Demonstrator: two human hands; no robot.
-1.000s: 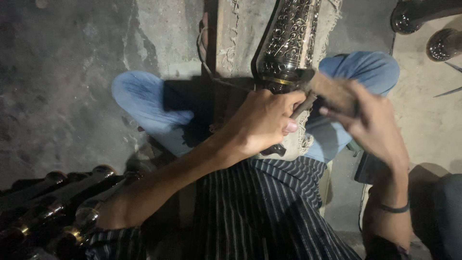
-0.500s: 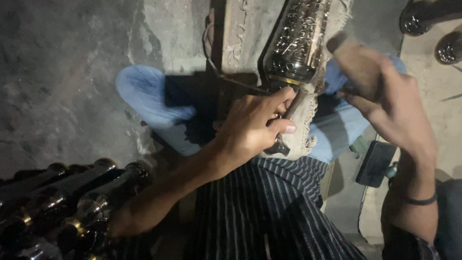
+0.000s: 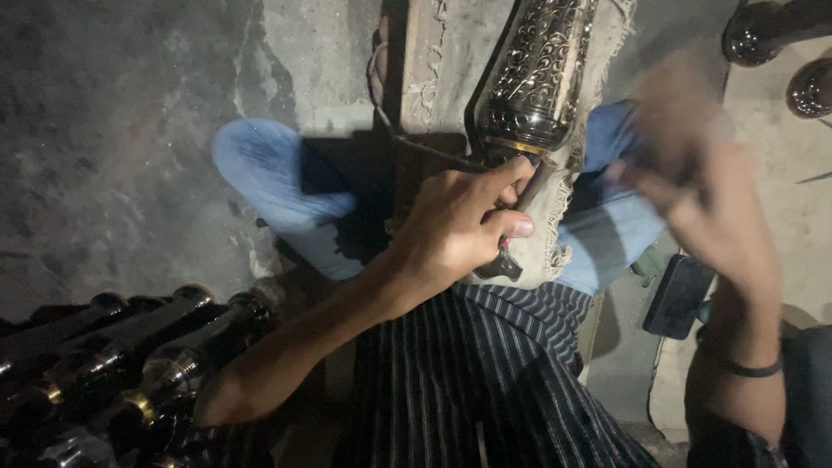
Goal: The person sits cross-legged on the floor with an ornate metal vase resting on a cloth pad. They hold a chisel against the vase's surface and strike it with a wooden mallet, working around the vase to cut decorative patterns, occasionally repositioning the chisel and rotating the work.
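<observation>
My left hand [image 3: 459,230] is closed around a thin metal rod [image 3: 530,184] whose tip meets the lower rim of an ornate engraved metal vessel [image 3: 542,69]. The vessel lies tilted on a frayed pale cloth [image 3: 555,247] across my lap. To the right, my right hand [image 3: 706,204] is motion-blurred and grips a brownish block [image 3: 676,95], held apart from the vessel. A dark band [image 3: 745,368] circles that wrist.
Several dark metal pieces with brass rings [image 3: 130,347] lie in a row at the lower left. Two dark rounded objects [image 3: 763,30] sit at the top right. A flat black object [image 3: 680,295] rests by my right knee. A wooden plank [image 3: 433,61] runs under the vessel on the concrete floor [image 3: 113,130].
My right hand has moved with the block from beside the left hand out to the right and is now blurred. The left hand keeps its grip on the rod.
</observation>
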